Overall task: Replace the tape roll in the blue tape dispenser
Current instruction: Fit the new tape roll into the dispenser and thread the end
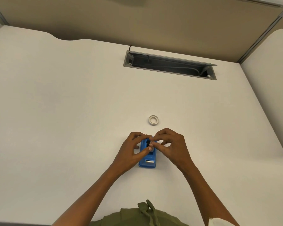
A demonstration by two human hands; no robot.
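The blue tape dispenser (147,160) lies on the white desk, its metal cutter end toward me. My left hand (132,150) and my right hand (170,145) meet over its far half, fingertips pinching a small whitish tape roll with a black core (149,145) sitting at the dispenser's cradle. Most of that roll is hidden by my fingers. A second tape roll (153,119), a white ring, lies flat on the desk a short way beyond the dispenser, untouched.
A grey cable tray opening (170,66) is set into the desk at the back. Beige partition walls (137,22) rise behind and to the right. The white desk (64,103) spreads wide to the left.
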